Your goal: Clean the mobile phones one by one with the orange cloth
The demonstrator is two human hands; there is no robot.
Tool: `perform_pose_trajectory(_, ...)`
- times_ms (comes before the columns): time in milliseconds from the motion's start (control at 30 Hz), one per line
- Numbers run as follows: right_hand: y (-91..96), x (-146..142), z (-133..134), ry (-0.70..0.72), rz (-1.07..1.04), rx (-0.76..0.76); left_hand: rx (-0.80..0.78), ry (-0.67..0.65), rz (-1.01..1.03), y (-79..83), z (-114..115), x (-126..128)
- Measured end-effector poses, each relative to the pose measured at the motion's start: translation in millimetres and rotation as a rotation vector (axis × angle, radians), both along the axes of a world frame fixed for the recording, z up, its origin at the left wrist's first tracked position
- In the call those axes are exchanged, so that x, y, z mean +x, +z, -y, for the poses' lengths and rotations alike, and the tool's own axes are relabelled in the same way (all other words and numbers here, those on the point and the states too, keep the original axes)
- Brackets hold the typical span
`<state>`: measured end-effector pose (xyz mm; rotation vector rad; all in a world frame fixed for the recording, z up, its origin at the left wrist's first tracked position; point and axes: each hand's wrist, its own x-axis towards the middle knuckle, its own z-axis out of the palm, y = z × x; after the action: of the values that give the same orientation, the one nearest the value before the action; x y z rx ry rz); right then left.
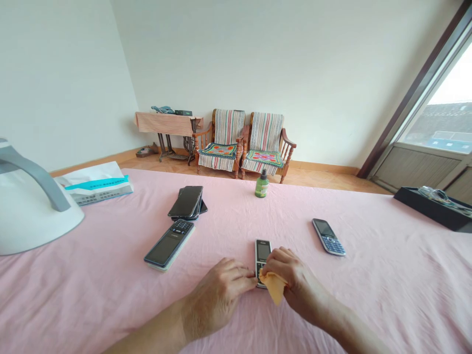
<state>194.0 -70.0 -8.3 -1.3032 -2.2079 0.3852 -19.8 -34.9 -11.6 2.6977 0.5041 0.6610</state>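
A silver-and-black keypad mobile phone [263,250] lies on the pink cloth in front of me, its screen end pointing away. My left hand [224,292] rests low beside it, thumb and index finger closed at the phone's lower left edge. Over the keys, my right hand [291,275] is closed on a folded yellow cloth [275,286], which hangs down from its fingers. Part of the keypad is hidden by the cloth and fingers. To the right lies a dark blue keypad phone [329,237], apart from both hands.
Left are a keypad phone on a pale layer [169,246] and stacked smartphones [186,201]. A green spray bottle [261,186] stands farther back. A white kettle [33,211] and tissue pack [99,184] are far left; a black box [431,209] sits right. Two chairs [263,132] stand beyond the table.
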Motion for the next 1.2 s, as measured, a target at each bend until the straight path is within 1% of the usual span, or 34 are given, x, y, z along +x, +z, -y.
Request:
perform_pose_trajectory(100,0.7,-1.1,0.1,0.003,-0.004,-0.007,-0.003,0.002,0.001,1.0,0.5,0.2)
perform_pose_trajectory(267,-1.2,9.1,3.4,-0.028,-0.008,-0.017,0.004,-0.004,0.002,-1.1,-0.1,-0.5)
perform_pose_trajectory(367,-0.9,3.0,2.3,-0.028,0.007,-0.003,-0.004,-0.005,-0.001,-0.9,-0.2,0.1)
perform_pose_trajectory(500,1.0,-9.1,-0.2,0.008,0.014,0.009,-0.018,-0.002,-0.002,1.4,0.9,0.9)
perform_pose_trajectory(567,1.2,-6.2,0.4,0.013,-0.001,-0.001,-0.016,0.006,-0.009,1.7,1.2,0.8)
perform_pose_trajectory(733,-1.5,12.7,2.4,-0.015,-0.052,-0.028,0.015,0.001,-0.004,-1.2,0.0,0.7)
perform_pose_trajectory(833,-1.7,9.9,-1.2,-0.040,-0.040,-0.009,0.009,0.001,-0.005,-1.5,-0.4,1.2)
perform_pose_trajectory(967,0.3,0.8,-6.8,-0.036,-0.017,0.012,-0.018,0.001,-0.004,1.4,0.3,1.4)
perform_pose_trajectory(1200,-1.1,9.4,-7.1,-0.068,-0.021,0.007,0.015,0.013,0.000,0.3,0.2,1.4)
